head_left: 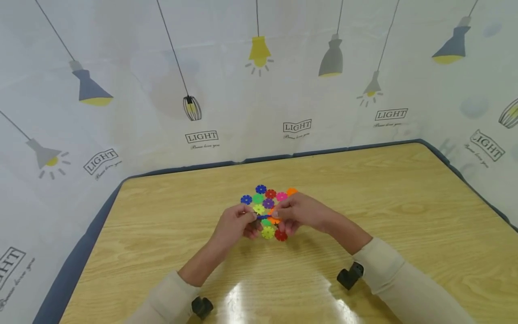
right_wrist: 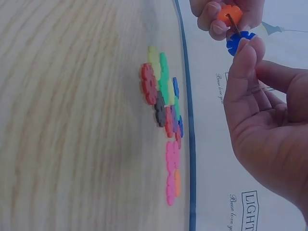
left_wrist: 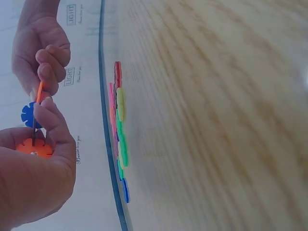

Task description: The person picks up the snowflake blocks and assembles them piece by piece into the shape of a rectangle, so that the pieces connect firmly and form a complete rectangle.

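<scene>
Both hands meet over the table, joined by a short chain of slotted plastic snowflake discs. In the left wrist view, my left hand (left_wrist: 41, 173) pinches an orange snowflake disc (left_wrist: 33, 148) at one end. A dark disc (left_wrist: 34, 126), edge-on, links it to a blue snowflake disc (left_wrist: 29, 114). My right hand (left_wrist: 43, 53) pinches another orange disc (left_wrist: 40, 91) at the far end, beside the blue one. From the right wrist view, the right thumb tip overlaps the blue disc (right_wrist: 239, 42). The head view shows the blue disc (head_left: 263, 217) between the left hand (head_left: 236, 222) and right hand (head_left: 303, 213).
Loose discs lie in a cluster on the wooden table (head_left: 170, 225) beneath and beyond the hands, among them a yellow disc (head_left: 268, 232), a red disc (head_left: 281, 235) and a blue disc (head_left: 246, 199). A lamp-print curtain (head_left: 226, 90) hangs behind the table's far edge.
</scene>
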`<state>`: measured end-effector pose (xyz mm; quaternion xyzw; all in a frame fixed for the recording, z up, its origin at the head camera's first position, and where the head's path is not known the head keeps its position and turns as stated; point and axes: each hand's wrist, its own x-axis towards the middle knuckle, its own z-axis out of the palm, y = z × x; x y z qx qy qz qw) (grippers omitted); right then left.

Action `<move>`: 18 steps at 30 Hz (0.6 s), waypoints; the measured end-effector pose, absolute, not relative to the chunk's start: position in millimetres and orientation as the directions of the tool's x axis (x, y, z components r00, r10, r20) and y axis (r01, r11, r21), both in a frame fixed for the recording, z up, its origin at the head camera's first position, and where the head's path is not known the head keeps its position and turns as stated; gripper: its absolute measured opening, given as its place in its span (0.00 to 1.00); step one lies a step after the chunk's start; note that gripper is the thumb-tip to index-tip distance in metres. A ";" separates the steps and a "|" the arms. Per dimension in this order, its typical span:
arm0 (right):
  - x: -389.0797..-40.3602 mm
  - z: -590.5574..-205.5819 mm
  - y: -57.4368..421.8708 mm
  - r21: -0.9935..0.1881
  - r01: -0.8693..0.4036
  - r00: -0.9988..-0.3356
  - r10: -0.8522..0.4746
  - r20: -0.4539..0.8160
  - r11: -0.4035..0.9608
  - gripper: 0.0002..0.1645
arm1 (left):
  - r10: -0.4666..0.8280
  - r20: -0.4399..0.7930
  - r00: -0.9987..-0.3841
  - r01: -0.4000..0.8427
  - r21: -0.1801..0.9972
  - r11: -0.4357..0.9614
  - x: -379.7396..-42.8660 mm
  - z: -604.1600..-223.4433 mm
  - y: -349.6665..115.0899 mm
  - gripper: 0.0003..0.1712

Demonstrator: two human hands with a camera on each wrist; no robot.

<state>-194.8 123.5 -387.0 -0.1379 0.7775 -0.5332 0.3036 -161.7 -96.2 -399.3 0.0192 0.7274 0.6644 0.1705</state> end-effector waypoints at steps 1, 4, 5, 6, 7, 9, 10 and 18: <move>-195.0 -385.6 123.1 -0.917 0.108 -0.777 -0.542 -0.319 0.384 0.19 | 0.259 -0.225 -0.939 -0.204 0.973 0.108 -162.0 -399.1 -96.7 0.11; -194.8 -381.2 122.1 -0.928 0.105 -0.772 -0.558 -0.303 0.359 0.20 | 0.287 -0.231 -0.930 -0.204 0.972 0.120 -162.9 -399.0 -99.2 0.17; -194.7 -380.3 121.9 -0.931 0.106 -0.772 -0.561 -0.299 0.350 0.20 | 0.297 -0.230 -0.927 -0.196 0.971 0.139 -163.0 -398.9 -100.1 0.20; -194.5 -379.7 121.8 -0.934 0.111 -0.770 -0.564 -0.297 0.341 0.21 | 0.309 -0.228 -0.923 -0.187 0.970 0.156 -163.2 -399.2 -101.2 0.22; -194.3 -379.6 121.9 -0.936 0.115 -0.768 -0.568 -0.296 0.333 0.21 | 0.316 -0.226 -0.921 -0.177 0.968 0.176 -163.2 -399.2 -102.0 0.24; -194.2 -380.3 122.8 -0.938 0.119 -0.765 -0.572 -0.296 0.327 0.21 | 0.323 -0.217 -0.921 -0.152 0.965 0.215 -162.8 -399.8 -103.3 0.26; -194.1 -381.0 123.8 -0.937 0.120 -0.764 -0.572 -0.298 0.328 0.20 | 0.323 -0.214 -0.922 -0.143 0.963 0.229 -162.4 -400.2 -104.0 0.25; -193.3 -391.6 137.4 -0.917 0.130 -0.758 -0.558 -0.336 0.377 0.19 | 0.268 -0.218 -0.938 -0.157 0.960 0.232 -159.3 -406.5 -114.9 0.18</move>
